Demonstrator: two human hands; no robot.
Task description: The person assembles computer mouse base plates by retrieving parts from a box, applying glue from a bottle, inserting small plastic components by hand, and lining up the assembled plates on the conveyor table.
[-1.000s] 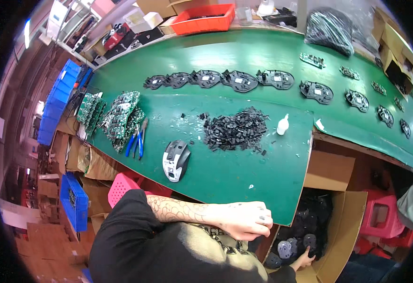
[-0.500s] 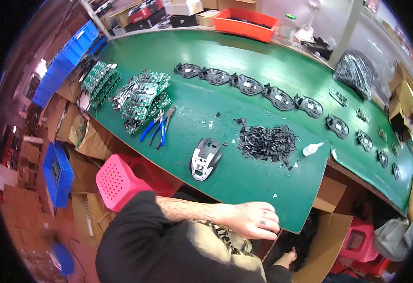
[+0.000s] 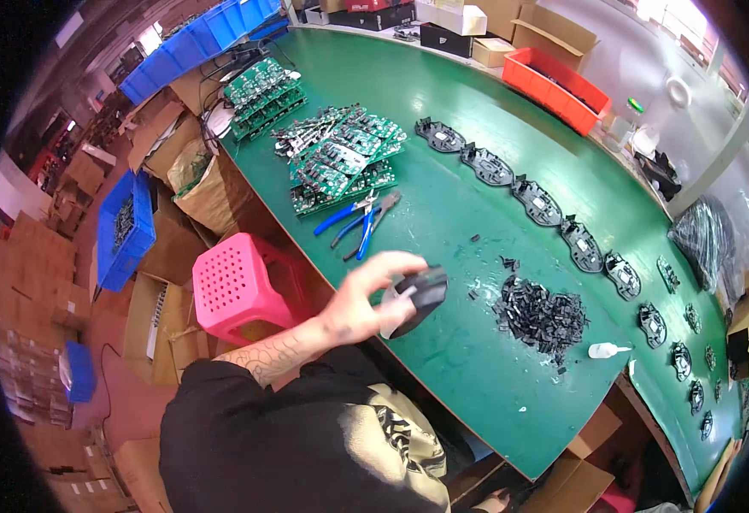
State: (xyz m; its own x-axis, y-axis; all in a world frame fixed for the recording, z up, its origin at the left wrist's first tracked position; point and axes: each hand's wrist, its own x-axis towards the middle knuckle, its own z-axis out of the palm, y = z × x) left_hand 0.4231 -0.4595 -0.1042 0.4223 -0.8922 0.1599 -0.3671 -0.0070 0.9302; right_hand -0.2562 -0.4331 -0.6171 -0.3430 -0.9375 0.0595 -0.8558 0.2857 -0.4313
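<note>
Pink stool (image 3: pixel 231 286), green table (image 3: pixel 468 385) — reddish floor (image 3: pixel 142 410), perhaps

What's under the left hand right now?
The mouse is in the left hand, its dark part showing beyond the grip. The hand covers part of it, and the table directly beneath is hidden, so I can't tell whether they touch.

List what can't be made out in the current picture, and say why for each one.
- Head view: details of the mouse shell, partly covered by the left hand and blurred.
- Head view: whether the right hand holds anything; the lower edge cuts it off.
- Head view: what the dark contents of the red plastic bin are; too small, and its front wall hides part.
</note>
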